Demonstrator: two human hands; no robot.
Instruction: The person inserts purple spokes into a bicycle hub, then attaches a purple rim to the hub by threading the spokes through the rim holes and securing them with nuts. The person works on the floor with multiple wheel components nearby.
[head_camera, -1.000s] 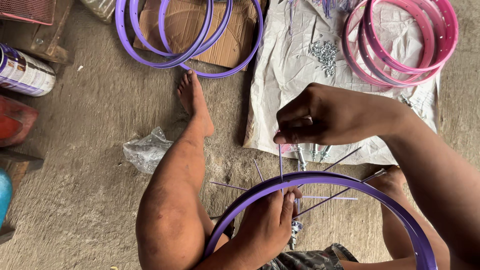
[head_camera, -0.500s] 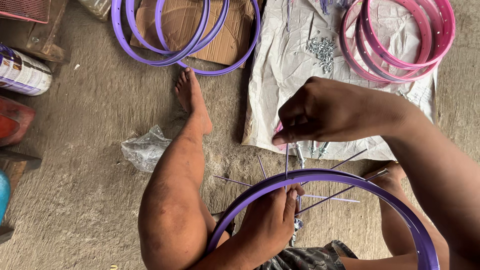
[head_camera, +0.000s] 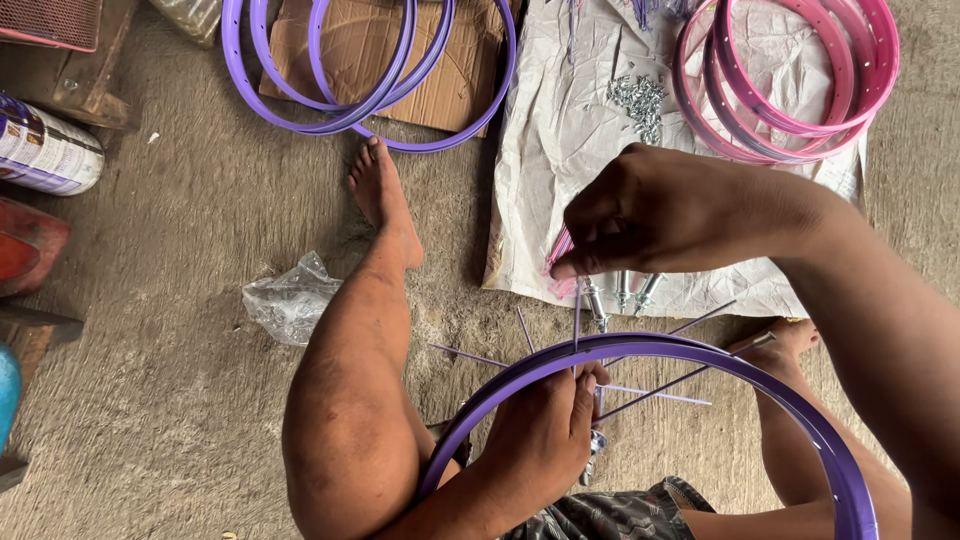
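A purple wheel rim (head_camera: 760, 385) stands upright between my legs, with several thin purple spokes (head_camera: 650, 392) fanning out behind it. My left hand (head_camera: 545, 435) grips the rim's near left arc from inside, fingers curled over the edge. My right hand (head_camera: 665, 215) hovers just above the rim's top and pinches one thin spoke (head_camera: 577, 315) that runs straight down to the rim. The spoke's lower end is hidden behind the rim and my left fingers.
Purple rims (head_camera: 365, 85) lie on cardboard at the top. Pink rims (head_camera: 790, 80) and a pile of small metal nipples (head_camera: 640, 100) rest on a white sheet (head_camera: 560, 170). Metal hubs (head_camera: 620, 292) lie by the sheet's edge. A crumpled plastic bag (head_camera: 290, 300) and a can (head_camera: 45, 150) sit left.
My right hand has shifted slightly right and down with the spoke, bringing it closer to the rim's top. My left hand keeps its grip on the rim.
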